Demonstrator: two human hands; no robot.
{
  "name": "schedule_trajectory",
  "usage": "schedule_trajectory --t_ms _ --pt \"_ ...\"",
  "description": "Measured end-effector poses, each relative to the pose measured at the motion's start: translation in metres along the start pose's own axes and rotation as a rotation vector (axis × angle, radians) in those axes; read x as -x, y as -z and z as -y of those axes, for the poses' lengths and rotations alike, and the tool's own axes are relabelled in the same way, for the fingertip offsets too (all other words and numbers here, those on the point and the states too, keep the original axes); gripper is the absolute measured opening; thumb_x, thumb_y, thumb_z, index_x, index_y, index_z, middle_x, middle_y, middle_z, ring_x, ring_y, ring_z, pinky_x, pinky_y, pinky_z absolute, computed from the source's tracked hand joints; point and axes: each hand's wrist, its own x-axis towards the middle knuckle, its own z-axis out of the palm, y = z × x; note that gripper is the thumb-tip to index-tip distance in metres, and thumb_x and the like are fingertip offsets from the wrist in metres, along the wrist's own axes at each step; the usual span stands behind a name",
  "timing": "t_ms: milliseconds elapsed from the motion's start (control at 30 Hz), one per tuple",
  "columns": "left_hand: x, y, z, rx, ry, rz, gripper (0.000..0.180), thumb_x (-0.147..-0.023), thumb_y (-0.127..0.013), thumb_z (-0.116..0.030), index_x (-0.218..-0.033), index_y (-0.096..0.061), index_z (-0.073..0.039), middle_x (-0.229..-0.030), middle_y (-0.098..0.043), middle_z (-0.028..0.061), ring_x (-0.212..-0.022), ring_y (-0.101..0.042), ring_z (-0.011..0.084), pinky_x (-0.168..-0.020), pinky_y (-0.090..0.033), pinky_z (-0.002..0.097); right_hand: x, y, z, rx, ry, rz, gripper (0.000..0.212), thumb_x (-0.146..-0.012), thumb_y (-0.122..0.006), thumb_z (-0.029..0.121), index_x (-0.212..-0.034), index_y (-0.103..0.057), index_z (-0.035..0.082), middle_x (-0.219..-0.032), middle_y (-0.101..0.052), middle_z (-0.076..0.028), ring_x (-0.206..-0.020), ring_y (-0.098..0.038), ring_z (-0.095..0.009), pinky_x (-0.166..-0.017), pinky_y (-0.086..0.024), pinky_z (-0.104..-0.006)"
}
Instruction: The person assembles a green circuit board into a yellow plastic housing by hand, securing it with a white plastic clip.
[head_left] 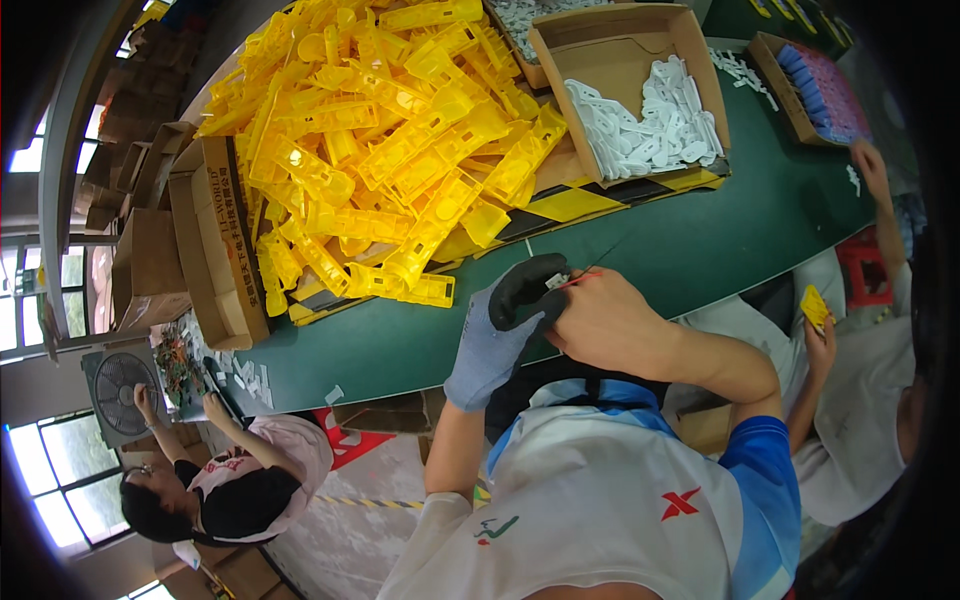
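My left hand (pixel 488 340) wears a blue-grey glove with black-coated fingers, which curl in a C shape above the near edge of the table. Against its fingertips is a small white connector (pixel 555 282). Red and dark wires (pixel 585 275) run from the connector to my bare right hand (pixel 605 315), whose fingers are closed around them. The two hands meet at the fingertips, so part of what they hold is hidden. Beyond them lies a big heap of translucent yellow plastic housings (pixel 400 140).
An open cardboard box (pixel 560 60) of white plastic parts (pixel 660 120) stands at far right on the green table (pixel 780 210). Left of the heap is a cardboard tray (pixel 215 240). A co-worker at right holds a yellow piece (pixel 815 308); another person (pixel 250 460) works at left.
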Motion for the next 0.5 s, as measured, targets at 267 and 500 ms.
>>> schedule_trajectory --t_ms 267,500 --pt "-0.002 0.006 0.052 0.334 -0.092 -0.441 0.029 -0.094 -0.056 -0.011 -0.120 -0.058 0.003 -0.102 -0.063 0.0053 -0.092 -0.058 0.0128 -0.085 -0.046 0.0260 0.008 0.043 0.000 -0.825 -0.232 -0.400 0.034 -0.083 -0.071 0.005 -0.115 -0.065 -0.001 -0.106 -0.071 -0.015 -0.090 -0.071 -0.022 -0.080 -0.054 -0.0297" --pt "-0.006 -0.013 0.042 0.282 -0.361 -0.550 0.028 -0.096 -0.059 -0.018 -0.117 -0.057 0.001 -0.105 -0.062 0.0072 -0.097 -0.058 0.0142 -0.087 -0.046 0.0273 -0.015 0.012 -0.009 -1.015 -0.288 -0.501 0.026 -0.086 -0.071 0.007 -0.110 -0.066 -0.003 -0.101 -0.071 -0.014 -0.083 -0.070 -0.016 -0.075 -0.055 -0.0260"
